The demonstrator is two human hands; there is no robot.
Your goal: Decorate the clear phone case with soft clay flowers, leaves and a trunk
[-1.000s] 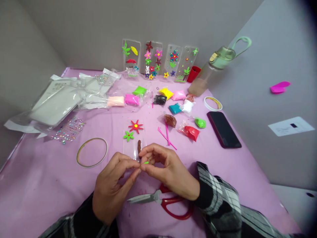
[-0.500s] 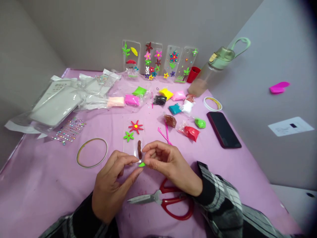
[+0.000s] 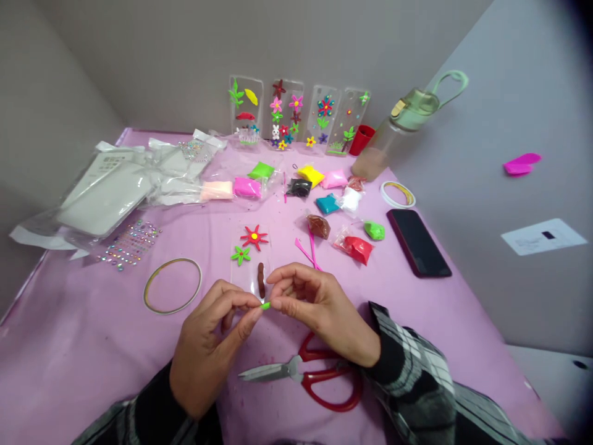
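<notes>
A small piece of bright green clay [image 3: 265,305] is pinched between the fingertips of my left hand [image 3: 215,343] and my right hand [image 3: 319,309]. Both hands hold it just over the lower end of a clear phone case [image 3: 237,276] that lies flat. On that case are a red clay flower [image 3: 254,237] with a yellow centre, a green clay flower [image 3: 241,254] and a brown clay strip [image 3: 261,280]. The lower part of the case is hidden by my hands. Red-handled scissors [image 3: 296,371] lie below my right hand, blades pointing left.
Packets of coloured clay [image 3: 328,204] are scattered beyond my hands. Decorated phone cases [image 3: 287,114] lean on the back wall beside a bottle [image 3: 384,139]. A phone [image 3: 418,242] lies right; a tape ring [image 3: 172,285], gem stickers [image 3: 132,244] and bagged cases [image 3: 106,191] lie left.
The green clay has turned slightly and now shows as a narrower piece between my fingertips. My left thumb has moved up closer to the forefinger. Everything on the table stays put.
</notes>
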